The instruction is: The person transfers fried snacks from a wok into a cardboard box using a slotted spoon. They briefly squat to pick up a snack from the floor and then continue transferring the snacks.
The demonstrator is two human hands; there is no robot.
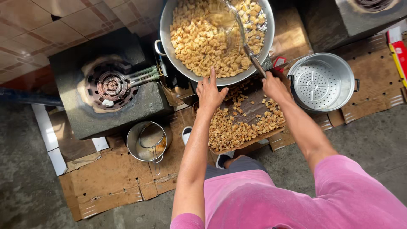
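Golden fried pieces [237, 123] lie on a tray [254, 142] tucked under the wok [169, 38] rim, so transfers stay short. Right hand [274, 87], grip clamped on the skimmer handle [254, 61], reaches into the wok; left hand [210, 94], fingers apart, steadies the rim.

Single head-worn view, looking steeply down (near top-down), close over wok [169, 38], tray [254, 140] and floor [25, 186]

Fried golden cubes fill a wide round metal wok [169, 38], with a long-handled wire skimmer [241, 34] dipped among them.
Below its rim, a flat brown tray [254, 99] lies half-covered with the same cubes.
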